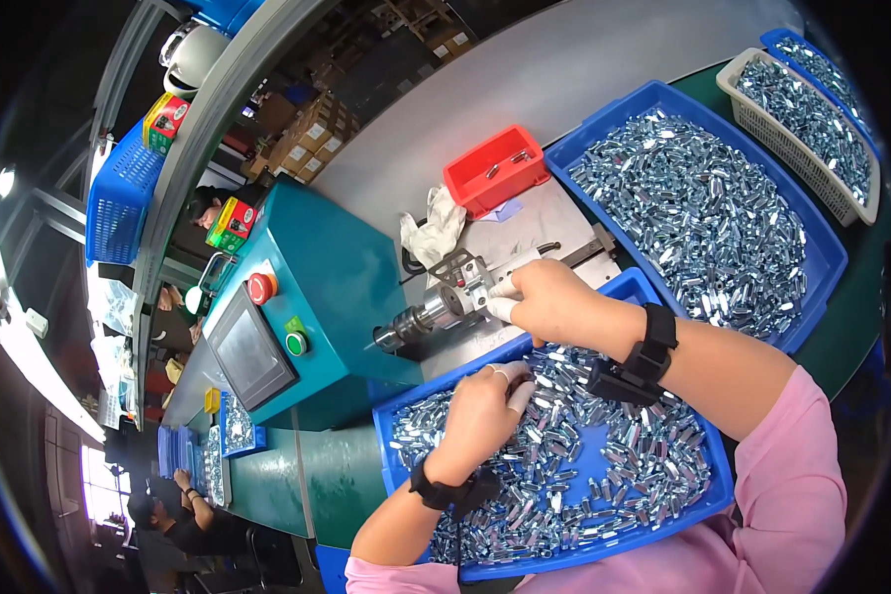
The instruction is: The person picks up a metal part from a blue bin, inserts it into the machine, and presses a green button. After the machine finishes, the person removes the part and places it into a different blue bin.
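Note:
My right hand (pixel 554 302) reaches to the metal fixture (pixel 477 287) beside the machine's round spindle (pixel 426 317). White covers sit on its fingertips, which are pressed together; whatever they hold is hidden. My left hand (pixel 483 408) is closed at the far edge of the near blue tray (pixel 589 450), low over small shiny hex-sided metal pieces (pixel 653 465). White covers show on its fingers too, bent toward the thumb, and I cannot make out what is between them. Black bands with small boxes are strapped round both wrists.
At left stands a teal machine (pixel 317 267) with a screen (pixel 250 346), red knob (pixel 260 288) and green button (pixel 296 343). Beyond the fixture are a red bin (pixel 495 188) and a white glove (pixel 433 230). A larger blue tray (pixel 832 259) of metal pieces lies at right. A co-worker (pixel 173 515) sits far left.

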Tool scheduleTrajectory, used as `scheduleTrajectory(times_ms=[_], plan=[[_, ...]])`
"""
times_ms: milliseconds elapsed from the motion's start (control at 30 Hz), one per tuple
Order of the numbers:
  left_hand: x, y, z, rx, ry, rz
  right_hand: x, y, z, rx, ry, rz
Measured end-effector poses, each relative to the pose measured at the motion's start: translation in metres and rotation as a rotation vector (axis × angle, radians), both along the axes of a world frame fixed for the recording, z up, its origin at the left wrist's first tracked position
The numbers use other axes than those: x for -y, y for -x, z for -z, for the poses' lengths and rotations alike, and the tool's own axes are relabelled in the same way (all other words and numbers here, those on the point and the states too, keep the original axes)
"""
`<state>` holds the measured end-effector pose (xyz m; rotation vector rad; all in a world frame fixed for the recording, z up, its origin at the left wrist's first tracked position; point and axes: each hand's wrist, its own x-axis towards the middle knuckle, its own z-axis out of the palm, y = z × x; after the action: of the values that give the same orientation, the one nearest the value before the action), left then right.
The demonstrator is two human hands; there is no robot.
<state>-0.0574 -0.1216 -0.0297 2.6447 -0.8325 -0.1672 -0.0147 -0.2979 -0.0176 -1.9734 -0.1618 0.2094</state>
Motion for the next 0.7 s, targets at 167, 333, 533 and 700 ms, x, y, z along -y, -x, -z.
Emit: scheduleTrajectory(times_ms=[167,333,533,700], plan=[[-0.012,0.000,0.020,-0.093,0.185,-0.016,-0.007,0.005,0.011,-0.073,-0.188,-0.067],[-0.025,-0.005,0.018,-0.120,0.159,-0.017,-0.009,0.004,0.021,-0.217,-0.358,-0.074],[-0.025,-0.006,0.018,-0.079,0.082,0.023,-0.011,0.007,0.017,-0.259,-0.413,-0.086],[-0.022,-0.005,0.019,-0.080,0.050,0.058,-0.012,0.007,0.021,-0.251,-0.443,-0.106]])
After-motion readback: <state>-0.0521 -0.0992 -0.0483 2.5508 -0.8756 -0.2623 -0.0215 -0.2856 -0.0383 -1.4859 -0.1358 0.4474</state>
